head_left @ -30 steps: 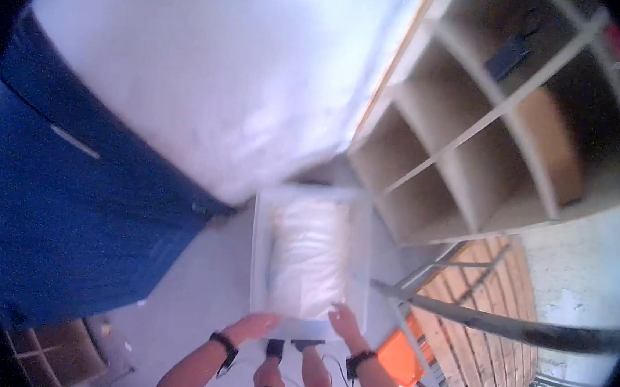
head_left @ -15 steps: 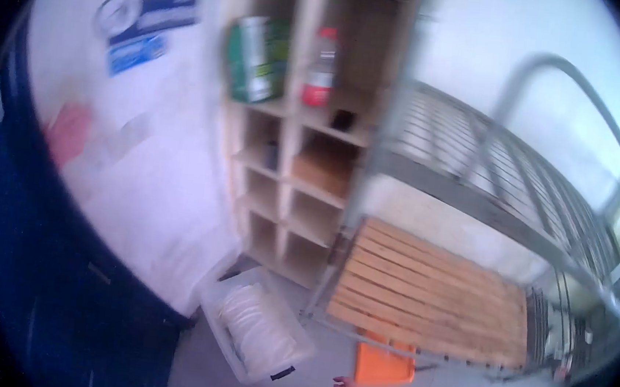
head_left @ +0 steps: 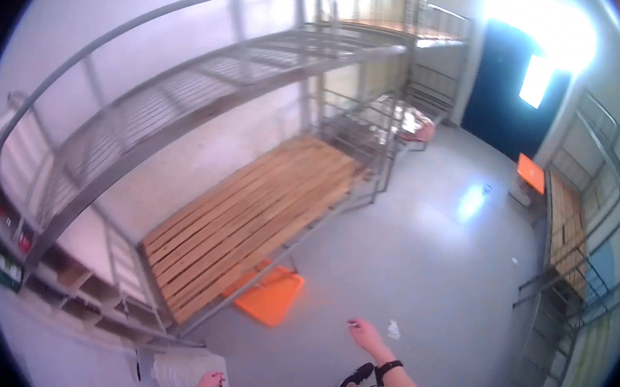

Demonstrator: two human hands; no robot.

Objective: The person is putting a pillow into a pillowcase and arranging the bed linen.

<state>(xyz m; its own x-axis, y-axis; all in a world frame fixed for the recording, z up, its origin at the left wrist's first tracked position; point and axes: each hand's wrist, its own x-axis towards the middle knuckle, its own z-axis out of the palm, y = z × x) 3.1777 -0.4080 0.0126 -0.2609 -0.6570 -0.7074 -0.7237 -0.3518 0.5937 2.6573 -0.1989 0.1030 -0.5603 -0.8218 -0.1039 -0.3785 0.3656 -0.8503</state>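
Observation:
My right hand (head_left: 365, 334) reaches out over the grey floor, its fingers loosely apart and touching nothing that I can make out. A dark band (head_left: 388, 367) circles that wrist. Low in the view, my left hand (head_left: 211, 384) is partly curled beside the pale plastic bin (head_left: 226, 375), in front of its white, folded-looking contents (head_left: 180, 374). A tiny dark thing shows at the left fingertips, too small to name. Closest to the right hand is a scrap of white paper (head_left: 394, 329) on the floor.
A metal bunk bed with wooden slats (head_left: 249, 218) stands left, an orange stool (head_left: 271, 297) partly beneath it. Cubby shelves (head_left: 78, 313) are at the lower left. Another bunk (head_left: 569, 223) and orange stool (head_left: 531, 174) stand right; a dark door (head_left: 507, 85) is at the back.
My view has swung to the right, from the shelves and bin toward the bunk beds and far door. My left hand has come into view; the right stays over the floor.

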